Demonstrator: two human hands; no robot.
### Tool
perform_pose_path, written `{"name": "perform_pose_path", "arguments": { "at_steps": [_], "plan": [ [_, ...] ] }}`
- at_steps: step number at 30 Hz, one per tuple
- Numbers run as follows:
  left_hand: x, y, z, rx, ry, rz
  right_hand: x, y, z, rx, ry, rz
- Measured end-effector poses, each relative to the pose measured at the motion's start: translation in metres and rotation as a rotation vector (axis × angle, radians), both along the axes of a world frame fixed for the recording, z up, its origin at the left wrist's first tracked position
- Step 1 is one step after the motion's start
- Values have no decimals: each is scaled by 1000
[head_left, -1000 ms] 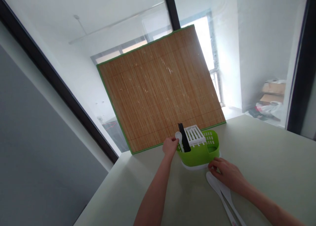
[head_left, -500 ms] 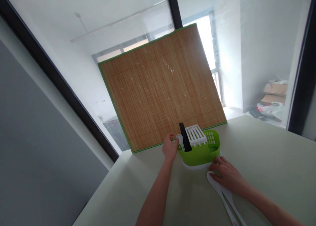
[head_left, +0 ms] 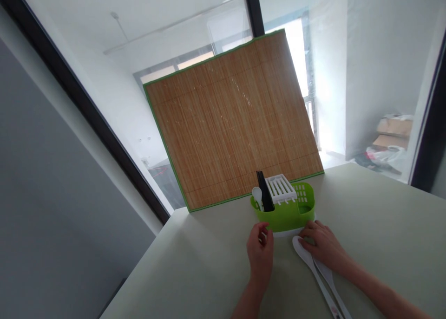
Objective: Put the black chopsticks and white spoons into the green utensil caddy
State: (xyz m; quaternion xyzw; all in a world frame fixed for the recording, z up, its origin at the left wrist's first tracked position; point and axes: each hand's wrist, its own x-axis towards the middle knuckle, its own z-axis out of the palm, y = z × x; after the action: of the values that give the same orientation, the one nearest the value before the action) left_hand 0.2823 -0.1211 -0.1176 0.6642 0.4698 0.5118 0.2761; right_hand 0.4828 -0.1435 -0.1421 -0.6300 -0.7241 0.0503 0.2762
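at eleven o'clock from the green basket (head_left: 287,218) on the pale table (head_left: 205,258), a mat (head_left: 232,124) blocks some glass (head_left: 167,31); boxes (head_left: 394,127) sit behind it at two. left hand (head_left: 259,254), at seven, is empty. right hand (head_left: 324,245), at four, touches white spoons (head_left: 305,254); can't tell if it grips.

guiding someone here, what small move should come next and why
Perhaps lift a long spoon with the right hand: that hand is right at its head, and it lies on the table, while the small spoon stands in the caddy.
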Motion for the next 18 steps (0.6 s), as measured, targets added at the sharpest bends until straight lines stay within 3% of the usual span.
{"name": "perform_pose_path", "arguments": {
  "at_steps": [3,6,10,18],
  "plan": [
    [6,-15,-6,-56,-10,-96,-3,-4,8,115,173,-9],
    [11,-29,-6,-12,9,-162,-8,-13,20,343,306,40],
    [16,-40,-4,85,47,-200,-14,-26,30,610,308,169],
    [19,-44,2,240,142,-78,-19,-31,32,696,288,276]
  ]
}}
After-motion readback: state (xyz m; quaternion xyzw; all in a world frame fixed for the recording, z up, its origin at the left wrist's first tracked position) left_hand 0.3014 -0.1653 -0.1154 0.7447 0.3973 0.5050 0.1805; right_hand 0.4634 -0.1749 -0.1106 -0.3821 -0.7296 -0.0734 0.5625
